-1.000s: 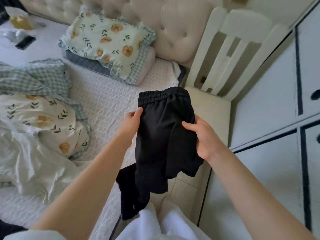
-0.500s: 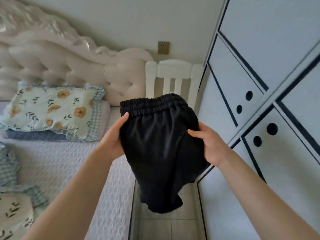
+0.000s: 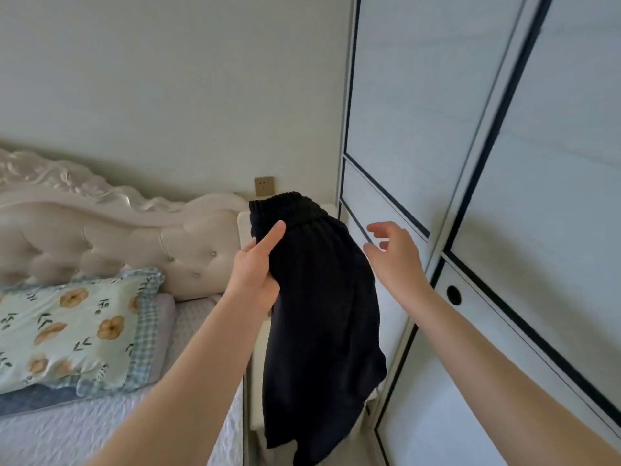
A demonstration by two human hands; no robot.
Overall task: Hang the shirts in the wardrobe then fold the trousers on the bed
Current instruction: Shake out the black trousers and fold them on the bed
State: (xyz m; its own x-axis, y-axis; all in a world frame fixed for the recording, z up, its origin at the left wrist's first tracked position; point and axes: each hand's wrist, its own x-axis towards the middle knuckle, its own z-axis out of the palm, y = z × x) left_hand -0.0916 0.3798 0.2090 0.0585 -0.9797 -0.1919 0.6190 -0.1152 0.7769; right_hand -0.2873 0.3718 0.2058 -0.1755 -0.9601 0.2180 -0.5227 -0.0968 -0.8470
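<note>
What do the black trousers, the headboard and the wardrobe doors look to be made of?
The black trousers: soft matte cloth, probably a knit; they hang limp in folds, with a gathered elastic waistband. The headboard: padded cream upholstery, perhaps leather or imitation; faint sheen, buttoned tufts. The wardrobe doors: smooth pale matte panels in thin dark frames, laminate or frosted glass; I cannot tell which.

Black trousers (image 3: 319, 297) hang, waistband uppermost.
</note>
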